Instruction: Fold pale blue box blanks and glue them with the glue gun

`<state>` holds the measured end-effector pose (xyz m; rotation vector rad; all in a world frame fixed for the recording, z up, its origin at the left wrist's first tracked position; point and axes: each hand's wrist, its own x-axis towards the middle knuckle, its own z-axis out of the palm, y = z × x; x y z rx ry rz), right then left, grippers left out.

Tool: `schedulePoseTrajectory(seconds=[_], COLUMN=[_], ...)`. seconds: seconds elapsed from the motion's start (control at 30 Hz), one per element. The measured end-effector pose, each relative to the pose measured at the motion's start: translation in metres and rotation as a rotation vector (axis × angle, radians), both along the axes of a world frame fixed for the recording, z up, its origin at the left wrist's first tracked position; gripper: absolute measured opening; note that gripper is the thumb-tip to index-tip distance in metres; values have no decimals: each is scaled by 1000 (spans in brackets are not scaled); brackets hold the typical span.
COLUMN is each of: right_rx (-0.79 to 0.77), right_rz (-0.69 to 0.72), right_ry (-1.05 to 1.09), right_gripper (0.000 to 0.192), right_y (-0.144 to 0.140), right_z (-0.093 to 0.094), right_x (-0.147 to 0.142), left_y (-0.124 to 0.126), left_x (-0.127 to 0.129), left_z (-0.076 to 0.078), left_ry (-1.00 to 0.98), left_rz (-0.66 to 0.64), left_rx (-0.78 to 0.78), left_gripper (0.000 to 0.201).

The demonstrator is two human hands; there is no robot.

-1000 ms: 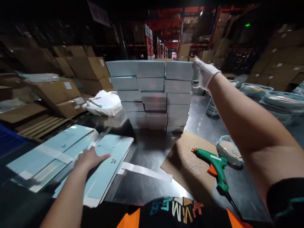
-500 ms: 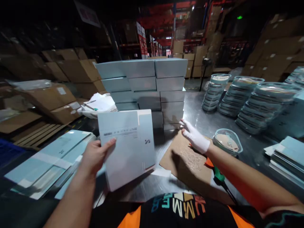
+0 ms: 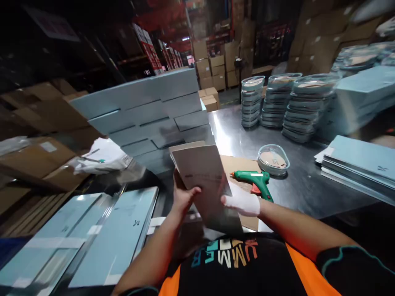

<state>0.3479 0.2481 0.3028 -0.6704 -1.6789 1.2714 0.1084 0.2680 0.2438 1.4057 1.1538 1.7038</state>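
A flat, unfolded pale carton blank [image 3: 205, 181] is held upright in front of my chest, both hands on it. My bare left hand [image 3: 182, 196] grips its left edge near the bottom. My right hand [image 3: 242, 201], in a white glove, holds its right edge. Behind the blank lies a brown cardboard sheet [image 3: 237, 164] with a green glue gun [image 3: 253, 181] on it. A tall stack of pale blue boxes [image 3: 154, 115] stands further back on the steel table [image 3: 296, 189].
Flat blue carton blanks [image 3: 101, 238] lie at my left, more are piled at the right [image 3: 358, 164]. A clear lidded dish [image 3: 273, 158] sits by the glue gun; stacks of such dishes [image 3: 277, 102] stand behind. A white bag [image 3: 105, 158] lies at left. Cardboard cartons surround the table.
My left hand lifted a carton blank off the left pile and brought it to my chest. My right hand came down from the box stack and took hold of the blank's right edge. The view swung right.
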Motion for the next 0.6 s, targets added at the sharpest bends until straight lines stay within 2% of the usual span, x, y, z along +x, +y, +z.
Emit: schedulePoseTrajectory(seconds=[0.07, 0.13, 0.2, 0.27, 0.33, 0.37, 0.43, 0.5, 0.53, 0.6], right_rx=[10, 40, 42, -4, -50, -56, -32, -3, 14, 62], right_rz=[-100, -174, -187, -241, -381, -457, -574, -617, -605, -550], right_ry=[32, 63, 72, 78, 92, 99, 107, 115, 121, 129], right_gripper=[98, 95, 94, 80, 59, 47, 32, 41, 45, 46], right_y=[-3, -2, 0, 1, 3, 4, 5, 7, 8, 11], right_z=[9, 17, 19, 17, 11, 7, 1, -3, -3, -1], right_x=[4, 9, 11, 7, -4, -10, -22, -28, -28, -19], left_y=[2, -3, -12, -21, -28, -31, -34, -38, -39, -44], left_x=[5, 4, 0, -4, -4, -3, -1, -1, -3, -10], left_z=[-6, -9, -6, 1, 7, 8, 5, -3, -7, -13], left_ry=[114, 288, 491, 664, 720, 689, 581, 554, 595, 703], left_rz=[21, 90, 193, 203, 156, 149, 181, 211, 201, 173], left_rx=[101, 282, 501, 643, 669, 663, 651, 650, 648, 636], left_gripper=[144, 137, 117, 85, 64, 62, 72, 82, 80, 61])
